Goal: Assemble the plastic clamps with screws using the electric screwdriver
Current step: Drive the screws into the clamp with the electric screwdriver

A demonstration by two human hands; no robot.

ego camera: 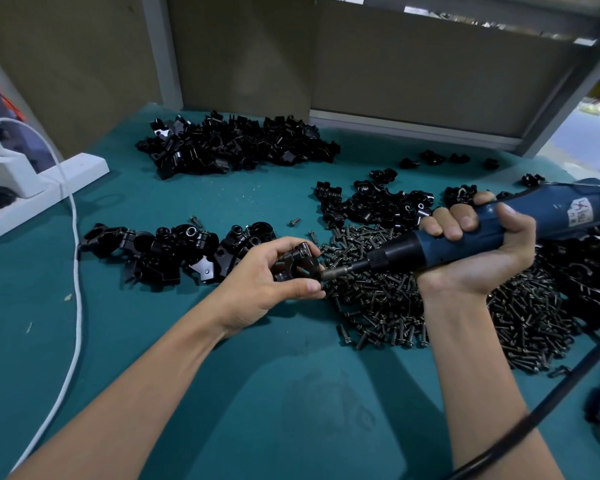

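My left hand (257, 282) grips a black plastic clamp (300, 266) just above the green table, fingers curled round it. My right hand (471, 251) holds the blue electric screwdriver (482, 233), which lies nearly level and points left. Its metal bit (336, 271) touches the clamp's right side at a screw. Under and behind the tool lies a big heap of dark screws (395, 303). Black clamp parts sit in piles: one at the back (236, 143), one at the left (174, 251), one behind the screws (371, 202).
A white power strip (49, 188) with a plugged charger sits at the far left, and its white cable (77, 265) trails down the table. A black cord (534, 414) crosses the lower right. Loose screws (295, 221) lie mid-table. Grey panels wall the back.
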